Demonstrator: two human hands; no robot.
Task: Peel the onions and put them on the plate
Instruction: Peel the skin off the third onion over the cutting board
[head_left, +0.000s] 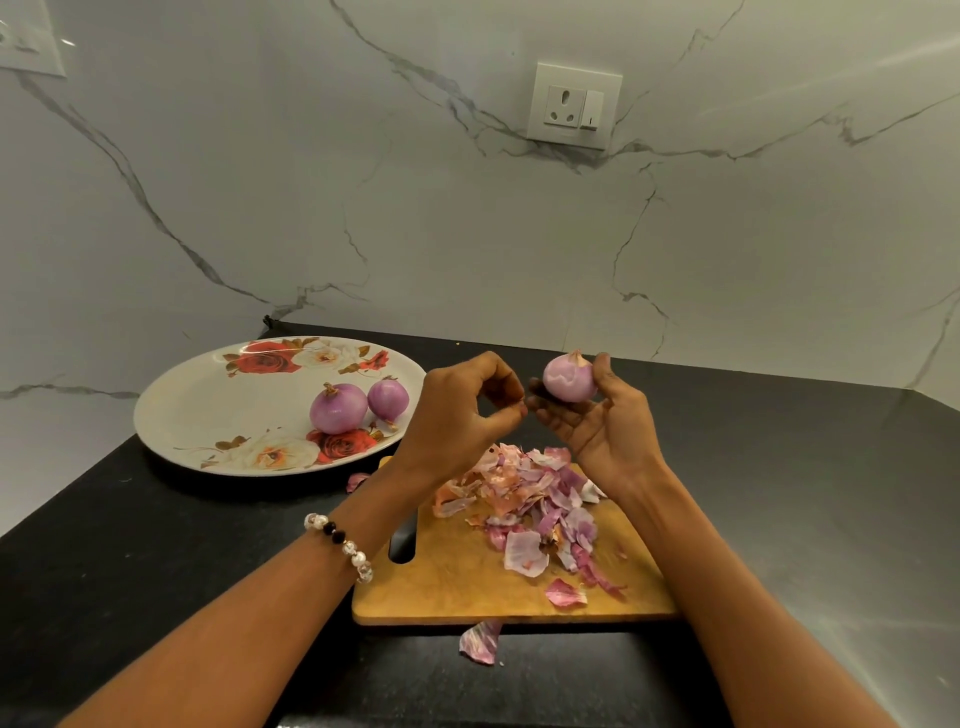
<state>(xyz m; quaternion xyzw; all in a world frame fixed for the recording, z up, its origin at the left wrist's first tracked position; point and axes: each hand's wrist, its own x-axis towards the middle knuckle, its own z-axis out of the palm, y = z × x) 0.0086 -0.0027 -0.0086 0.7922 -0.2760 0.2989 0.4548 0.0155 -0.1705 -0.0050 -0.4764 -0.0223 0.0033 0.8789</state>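
Right hand (597, 421) grip: fingers and thumb curled round the onion (569, 375), which sits up at the fingertips, palm facing the camera. Left hand (460, 410) grip: thumb and fingers pinched together just left of the onion; whether a scrap of skin is between them, can't tell. Bead bracelet (340, 543) on the left wrist.

Onion looks close to bare: pale pink, smooth, a dry tuft at the top. Long axis stem-to-root runs near vertical, tip pointing up and tilted slightly toward the right thumb; the root end is hidden against the fingers.

Handling, my read: light, firm, won't crush under finger pressure. A peeled surface is slick and round, so it can roll out of a loose hold. Best held across the widest part with fingers on opposite sides, ends left free for picking off remaining skin. The tuft is papery and would tear, not a hold point.

Below both grips: cutting board (467, 587) on the dark desk (156, 545), carrying a heap of peels (535, 509). One peel (480, 642) lies off the board's near edge.

Left of the left grip: floral plate (208, 410) with two peeled onions (338, 409) touching or nearly so. Held onion probably goes there next.
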